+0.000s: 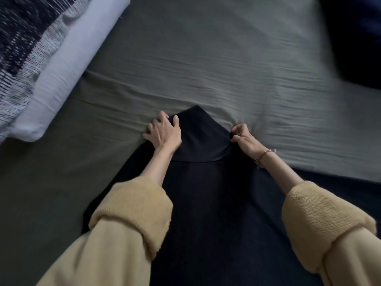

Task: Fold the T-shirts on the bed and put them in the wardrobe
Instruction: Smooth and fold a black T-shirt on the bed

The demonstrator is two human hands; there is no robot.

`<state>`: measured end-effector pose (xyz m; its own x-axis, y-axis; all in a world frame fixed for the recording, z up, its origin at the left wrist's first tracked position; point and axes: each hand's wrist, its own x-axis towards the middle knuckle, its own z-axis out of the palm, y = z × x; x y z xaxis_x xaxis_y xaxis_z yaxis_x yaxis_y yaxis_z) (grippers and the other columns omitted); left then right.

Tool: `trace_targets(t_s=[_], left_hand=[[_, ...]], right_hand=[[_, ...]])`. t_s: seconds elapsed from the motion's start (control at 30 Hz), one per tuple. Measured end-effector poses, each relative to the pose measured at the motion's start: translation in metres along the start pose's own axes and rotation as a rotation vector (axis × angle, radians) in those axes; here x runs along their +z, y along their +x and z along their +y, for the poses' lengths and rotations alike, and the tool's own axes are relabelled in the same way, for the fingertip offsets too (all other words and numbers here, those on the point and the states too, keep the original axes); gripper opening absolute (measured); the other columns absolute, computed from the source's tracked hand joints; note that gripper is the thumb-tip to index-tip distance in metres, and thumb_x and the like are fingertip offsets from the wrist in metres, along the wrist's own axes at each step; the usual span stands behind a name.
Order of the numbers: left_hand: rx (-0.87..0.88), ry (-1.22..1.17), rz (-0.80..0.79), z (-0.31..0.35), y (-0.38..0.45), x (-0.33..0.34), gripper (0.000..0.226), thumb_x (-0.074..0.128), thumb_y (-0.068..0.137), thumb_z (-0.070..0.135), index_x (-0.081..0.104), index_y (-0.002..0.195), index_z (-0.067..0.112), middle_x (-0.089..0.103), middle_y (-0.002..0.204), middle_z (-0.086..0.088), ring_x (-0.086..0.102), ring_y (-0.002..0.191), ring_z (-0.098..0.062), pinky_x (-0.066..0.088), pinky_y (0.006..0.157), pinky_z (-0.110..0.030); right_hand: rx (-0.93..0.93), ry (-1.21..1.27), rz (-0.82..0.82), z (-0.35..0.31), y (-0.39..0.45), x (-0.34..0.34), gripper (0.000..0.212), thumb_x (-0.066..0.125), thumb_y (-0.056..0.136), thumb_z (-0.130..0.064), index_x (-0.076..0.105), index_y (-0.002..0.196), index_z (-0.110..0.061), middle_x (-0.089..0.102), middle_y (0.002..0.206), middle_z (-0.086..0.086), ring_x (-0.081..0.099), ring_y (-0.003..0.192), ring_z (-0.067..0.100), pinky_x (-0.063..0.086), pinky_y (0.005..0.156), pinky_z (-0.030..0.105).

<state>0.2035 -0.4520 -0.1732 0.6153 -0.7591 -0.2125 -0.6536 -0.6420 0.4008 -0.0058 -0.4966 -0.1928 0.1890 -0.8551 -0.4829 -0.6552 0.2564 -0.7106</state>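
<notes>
Both hands, left hand (162,131) and right hand (244,139), pinched the black T-shirt's (198,182) far corners on the bed (206,69); folding looked barely begun, wardrobe unseen.

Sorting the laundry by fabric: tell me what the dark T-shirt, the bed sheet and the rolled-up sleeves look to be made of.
Dark T-shirt: looks like thin matte knit, probably cotton jersey; it folds softly with no sheen.
Bed sheet: olive woven cloth, matte, with fine crinkled ripples, perhaps cotton or linen.
Sleeves: tan, thick and fuzzy with a ribbed texture, likely fleece or a heavy knit.
</notes>
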Motion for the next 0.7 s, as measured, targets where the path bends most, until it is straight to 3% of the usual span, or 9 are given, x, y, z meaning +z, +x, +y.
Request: trace_targets(t_s=[0.07,0.17,0.27,0.37,0.6,0.7], left_hand=[[0.179,0.074,0.185,-0.013,-0.015,0.005,0.036,0.036,0.098,0.039,0.044,0.125,0.016,0.046,0.13,-0.014,0.038,0.124,-0.03,0.027,0.102,-0.053],[0.411,0.113,0.288,-0.032,-0.045,0.013,0.05,0.028,0.098,0.037,0.037,0.142,0.015,0.033,0.148,-0.015,0.027,0.14,-0.029,0.007,0.11,-0.063],[0.469,0.137,0.134,-0.036,-0.073,0.018,0.061,0.009,0.096,0.045,0.016,0.151,0.019,0.008,0.16,-0.004,0.0,0.147,-0.015,-0.015,0.109,-0.055],[0.43,0.183,-0.014,-0.039,-0.07,0.02,0.056,0.012,0.101,0.046,-0.001,0.151,0.024,-0.007,0.16,0.003,-0.012,0.145,-0.009,-0.013,0.113,-0.052],[0.544,0.231,-0.132,-0.038,-0.039,0.007,0.056,0.019,0.102,0.043,-0.004,0.151,0.028,-0.011,0.159,0.005,-0.015,0.144,-0.007,-0.013,0.113,-0.05],[0.604,0.197,-0.052,-0.053,-0.042,0.0,0.055,0.015,0.101,0.043,-0.002,0.151,0.026,-0.009,0.158,0.007,-0.015,0.143,-0.004,-0.017,0.112,-0.047]], right_hand=[[0.003,-0.038,0.015,-0.001,-0.002,0.001,0.02,0.046,0.086,-0.016,0.037,0.082,-0.034,0.043,0.078,-0.016,0.041,0.094,0.016,0.031,0.099,0.051],[0.0,-0.045,0.017,-0.004,-0.005,0.001,0.019,0.043,0.086,-0.015,0.037,0.08,-0.033,0.043,0.079,-0.016,0.041,0.095,0.016,0.03,0.102,0.052],[-0.007,-0.061,0.032,-0.003,-0.005,0.001,0.017,0.041,0.086,-0.013,0.037,0.09,-0.029,0.043,0.078,-0.015,0.042,0.095,0.018,0.03,0.102,0.052],[-0.012,-0.068,0.034,-0.003,-0.005,0.002,0.017,0.039,0.086,-0.013,0.038,0.094,-0.028,0.044,0.078,-0.014,0.042,0.095,0.019,0.029,0.101,0.051],[-0.015,-0.064,0.043,-0.004,-0.006,0.001,0.021,0.039,0.085,-0.012,0.036,0.08,-0.032,0.043,0.077,-0.014,0.041,0.093,0.018,0.029,0.099,0.052],[-0.017,-0.069,0.049,-0.006,-0.008,0.001,0.018,0.04,0.085,-0.013,0.038,0.085,-0.031,0.043,0.077,-0.014,0.041,0.093,0.018,0.029,0.1,0.051]])
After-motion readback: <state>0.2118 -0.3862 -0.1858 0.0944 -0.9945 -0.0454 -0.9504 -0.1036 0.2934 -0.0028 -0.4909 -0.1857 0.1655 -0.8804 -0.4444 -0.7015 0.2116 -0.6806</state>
